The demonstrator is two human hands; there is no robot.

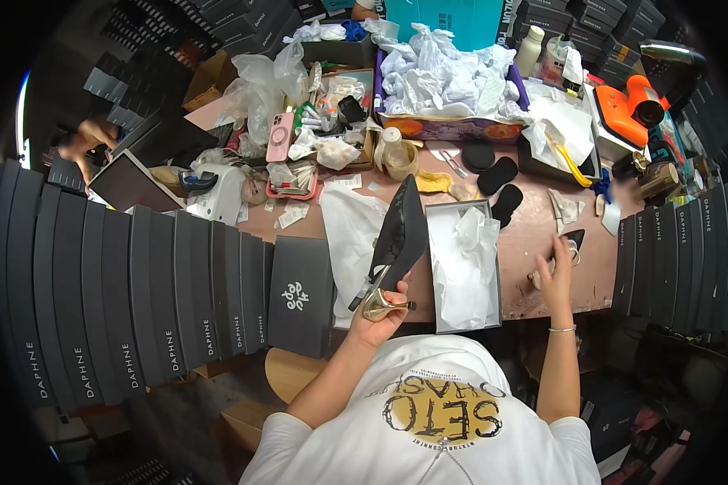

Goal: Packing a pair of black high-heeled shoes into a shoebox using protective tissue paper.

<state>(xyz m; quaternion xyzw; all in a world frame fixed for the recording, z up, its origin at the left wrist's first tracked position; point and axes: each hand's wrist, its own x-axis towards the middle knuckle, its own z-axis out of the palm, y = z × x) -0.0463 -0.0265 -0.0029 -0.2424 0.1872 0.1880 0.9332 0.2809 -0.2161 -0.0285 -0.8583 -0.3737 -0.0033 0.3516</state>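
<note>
My left hand (pixel 380 311) grips a black pointed high-heel shoe (pixel 400 234) by its gold heel, sole facing up, toe pointing away over the table. My right hand (pixel 555 275) rests on a second black pointed shoe (pixel 573 241) lying on the pink table (pixel 534 234) to the right. Between my hands an open grey shoe box (pixel 463 267) holds crumpled white tissue paper. A white plastic bag (pixel 349 234) lies flat just left of the box.
Rows of dark shoe boxes (pixel 137 299) stand at left and right (pixel 671 259). A purple box of white paper (pixel 449 77), black foam pads (pixel 497 174), a pink phone (pixel 280 136), an orange tool (pixel 631 109) and clutter fill the back. Another person's hand (pixel 89 137) works at far left.
</note>
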